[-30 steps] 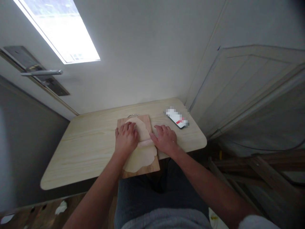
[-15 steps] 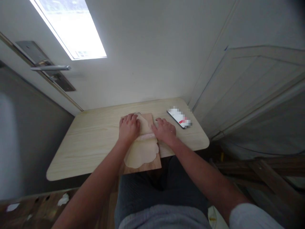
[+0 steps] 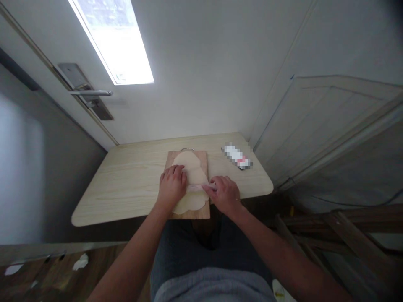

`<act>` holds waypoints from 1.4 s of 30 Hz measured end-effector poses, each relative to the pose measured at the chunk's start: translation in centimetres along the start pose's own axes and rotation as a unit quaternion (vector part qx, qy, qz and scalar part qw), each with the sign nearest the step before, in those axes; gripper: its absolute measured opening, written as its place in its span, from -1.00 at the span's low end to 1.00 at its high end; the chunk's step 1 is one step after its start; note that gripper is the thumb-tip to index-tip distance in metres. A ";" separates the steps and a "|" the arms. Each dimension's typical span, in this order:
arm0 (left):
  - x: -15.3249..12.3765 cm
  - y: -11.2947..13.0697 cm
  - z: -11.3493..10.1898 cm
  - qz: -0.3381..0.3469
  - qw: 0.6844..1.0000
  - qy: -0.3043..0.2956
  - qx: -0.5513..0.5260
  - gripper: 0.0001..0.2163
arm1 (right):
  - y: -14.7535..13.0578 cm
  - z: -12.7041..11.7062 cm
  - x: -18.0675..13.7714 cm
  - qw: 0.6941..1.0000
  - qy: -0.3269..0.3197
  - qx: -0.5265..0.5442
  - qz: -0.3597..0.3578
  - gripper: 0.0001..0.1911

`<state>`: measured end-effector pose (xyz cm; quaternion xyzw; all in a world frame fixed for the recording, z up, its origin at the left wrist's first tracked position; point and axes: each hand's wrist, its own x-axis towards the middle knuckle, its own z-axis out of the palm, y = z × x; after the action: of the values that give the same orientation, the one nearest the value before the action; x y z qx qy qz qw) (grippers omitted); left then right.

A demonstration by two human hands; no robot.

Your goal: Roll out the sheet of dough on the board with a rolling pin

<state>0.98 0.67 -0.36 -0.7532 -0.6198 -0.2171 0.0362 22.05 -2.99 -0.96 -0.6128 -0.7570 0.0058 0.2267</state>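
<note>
A flat sheet of pale dough [image 3: 189,165] lies on a wooden board [image 3: 205,161] on the light wood table [image 3: 132,184]. Across the near half of the dough lies a pale rolling pin [image 3: 197,188]. My left hand [image 3: 171,185] presses down on the pin's left end, fingers curled over it. At the pin's right end my right hand [image 3: 224,193] is wrapped over it. Both hands hide the pin's ends, and part of the dough is under them.
A phone [image 3: 237,156] lies on the table's far right corner. A white door with a metal handle [image 3: 91,93] and a bright window pane stands behind the table. My lap is under the table's near edge. Wooden boards lie on the floor at right.
Both hands have drawn the rolling pin back along the dough from the far part toward the board's near end. The view has shifted a little.
</note>
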 end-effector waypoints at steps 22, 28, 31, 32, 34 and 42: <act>-2.6 -0.6 -1.3 -0.044 0.998 -0.012 0.053 -0.56 | -2.9 0.9 2.8 0.998 0.030 -0.037 0.047 -0.60; -0.8 -1.1 -0.8 -0.033 0.997 -0.033 0.067 -0.53 | -2.4 1.5 4.5 0.998 0.015 -0.048 0.045 -0.50; 0.5 -1.4 -0.3 -0.032 0.997 -0.039 0.065 -0.53 | -2.1 2.0 5.7 0.997 0.006 -0.056 0.052 -0.48; 0.9 -1.5 -0.1 -0.031 0.997 -0.042 0.065 -0.53 | -2.0 2.1 6.1 0.997 0.005 -0.058 0.053 -0.48; 1.7 -1.7 0.1 -0.031 0.996 -0.051 0.063 -0.53 | -1.8 2.3 6.7 0.997 0.006 -0.058 0.054 -0.49; 4.0 -2.6 0.7 -0.024 0.995 -0.086 0.048 -0.53 | -1.6 2.5 8.6 0.996 -0.007 -0.064 0.060 -0.54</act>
<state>-0.71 5.15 -0.02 -0.7514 -0.6483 -0.1225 0.0134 18.47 5.27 0.08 -0.6702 -0.7193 -0.0245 0.1811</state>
